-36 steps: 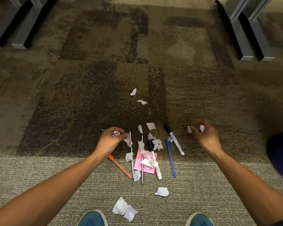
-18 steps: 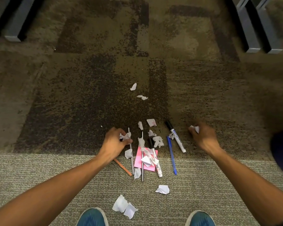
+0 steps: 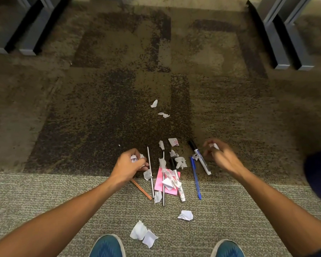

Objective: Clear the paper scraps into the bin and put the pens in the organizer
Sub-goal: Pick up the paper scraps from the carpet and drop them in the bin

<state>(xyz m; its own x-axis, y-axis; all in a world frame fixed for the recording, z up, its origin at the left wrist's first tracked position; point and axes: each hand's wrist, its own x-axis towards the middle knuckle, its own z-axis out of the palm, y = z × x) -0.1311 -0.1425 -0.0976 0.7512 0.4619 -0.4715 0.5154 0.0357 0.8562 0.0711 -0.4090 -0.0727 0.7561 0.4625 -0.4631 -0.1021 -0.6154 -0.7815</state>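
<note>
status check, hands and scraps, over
Left hand grips scraps, right hand grips a scrap. More scraps and pens on the carpet. No bin or organizer in view.

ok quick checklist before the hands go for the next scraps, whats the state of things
1. Left hand already holding scraps: ok, white paper shows in its curled fingers.
2. Right hand holding a scrap: ok, a white scrap sits at its fingertips.
3. Scraps left on the carpet: not ok, many remain, including two far scraps and two by the shoes.
4. Pens still to collect: not ok, the blue pen, black-capped marker and orange pencil lie on the floor.
5. Bin within reach: cannot tell, no bin shows.
6. Organizer located: cannot tell, none in view.
</note>
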